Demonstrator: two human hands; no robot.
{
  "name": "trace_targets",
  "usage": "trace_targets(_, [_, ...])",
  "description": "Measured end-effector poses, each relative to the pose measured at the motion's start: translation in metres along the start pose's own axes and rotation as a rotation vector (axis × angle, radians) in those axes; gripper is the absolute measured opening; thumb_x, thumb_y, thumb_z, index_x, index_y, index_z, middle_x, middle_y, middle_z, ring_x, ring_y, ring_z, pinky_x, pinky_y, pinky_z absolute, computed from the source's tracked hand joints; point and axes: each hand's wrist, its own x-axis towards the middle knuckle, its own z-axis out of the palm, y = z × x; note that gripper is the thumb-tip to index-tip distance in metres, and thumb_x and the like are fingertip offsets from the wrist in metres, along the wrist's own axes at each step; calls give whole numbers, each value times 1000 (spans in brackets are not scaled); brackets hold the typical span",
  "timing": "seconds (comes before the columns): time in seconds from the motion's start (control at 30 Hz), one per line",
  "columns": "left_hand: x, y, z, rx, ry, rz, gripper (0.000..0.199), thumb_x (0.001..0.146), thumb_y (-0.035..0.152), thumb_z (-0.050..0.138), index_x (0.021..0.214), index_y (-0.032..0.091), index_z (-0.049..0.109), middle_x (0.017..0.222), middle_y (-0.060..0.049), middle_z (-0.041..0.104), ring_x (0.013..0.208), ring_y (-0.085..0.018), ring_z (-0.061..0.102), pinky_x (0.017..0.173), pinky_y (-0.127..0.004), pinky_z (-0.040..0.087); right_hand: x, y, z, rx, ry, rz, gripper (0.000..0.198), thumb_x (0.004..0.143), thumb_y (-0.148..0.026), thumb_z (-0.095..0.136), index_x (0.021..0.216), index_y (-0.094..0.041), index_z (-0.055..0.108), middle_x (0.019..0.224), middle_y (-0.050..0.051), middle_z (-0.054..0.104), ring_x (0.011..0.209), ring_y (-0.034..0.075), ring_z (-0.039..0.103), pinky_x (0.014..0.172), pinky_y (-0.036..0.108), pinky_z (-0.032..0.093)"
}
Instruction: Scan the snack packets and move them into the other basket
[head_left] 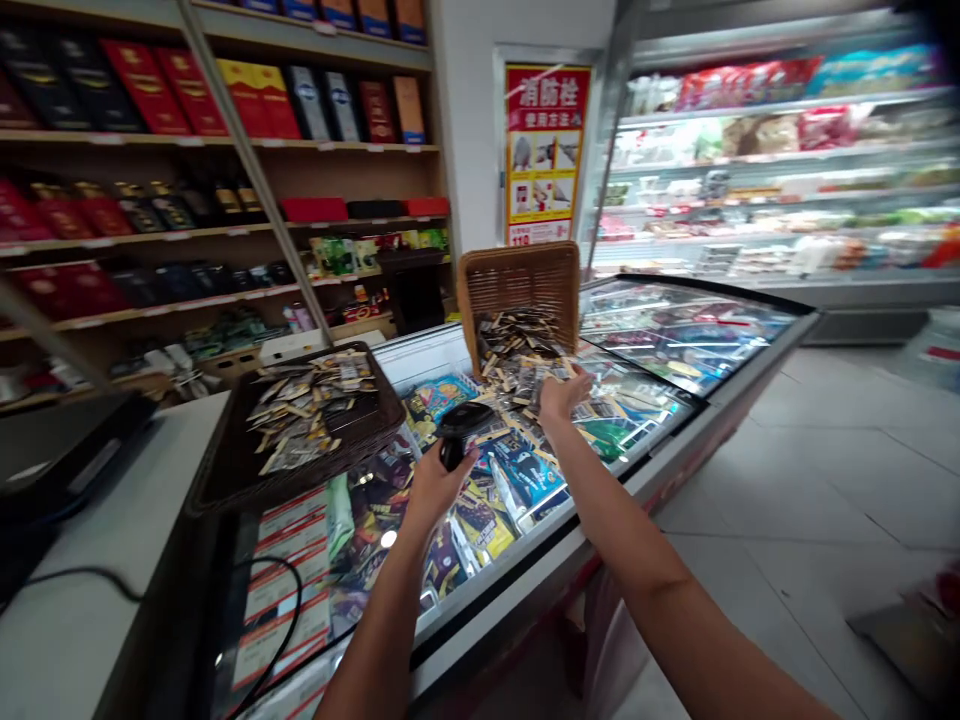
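My left hand point(439, 483) is wrapped round the handle of a black barcode scanner point(465, 418), held above the glass top of a chest freezer point(517, 560). My right hand point(562, 393) reaches to a pile of small clear packets point(525, 375) that spills from a tipped wicker basket point(519, 270). Its fingers are bent at the packets; blur hides whether one is between them. A dark brown tray basket point(300, 470) to the left holds more such packets point(315, 400).
A white counter point(150, 500) with a dark device point(67, 440) is at the left. A black cable point(296, 600) loops over price labels point(285, 560). Boxed goods fill the shelves point(225, 140) behind. A lit refrigerated display point(780, 180) and tiled floor point(780, 480) are right.
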Motion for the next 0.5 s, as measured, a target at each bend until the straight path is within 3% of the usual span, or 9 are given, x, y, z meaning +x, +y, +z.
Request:
trace_targets(0.1, [1,-6,0,-54,29,-23,38,74,53,77,85,22,59,55,6,51,44,-13,52,46,-24,39,-10,-8,0,37,-26,-167,45,77,-11,53,121,-21,47,139,18,49,141,34,39,119,58,24])
trace_targets(0.2, [3,-10,-1,-114,68,-96,33,76,46,77,82,22,56,57,5,53,43,-12,51,44,-23,39,-36,-38,9,136,-200,-442,37,79,-16,55,116,-20,53,128,15,56,131,31,48,114,53,35])
trace_targets(0.33, [5,-12,-3,-176,99,-162,27,78,37,76,83,22,55,56,5,53,43,-12,51,44,-23,39,-110,-102,38,184,-700,-723,23,85,-22,55,107,-19,62,116,11,65,104,22,63,98,40,49])
trace_targets(0.43, [4,-13,-1,-203,100,-184,22,76,27,77,82,20,57,54,4,56,43,-13,52,44,-24,38,-183,-141,67,-16,-1114,-845,19,87,-22,58,104,-20,66,115,8,69,95,19,67,90,34,53])
trace_targets(0.5, [3,-15,2,-225,103,-182,18,76,23,77,80,18,60,54,1,58,44,-14,53,45,-25,38,-230,-154,86,-226,-1317,-921,18,87,-25,63,104,-21,69,111,7,72,102,22,68,91,34,53])
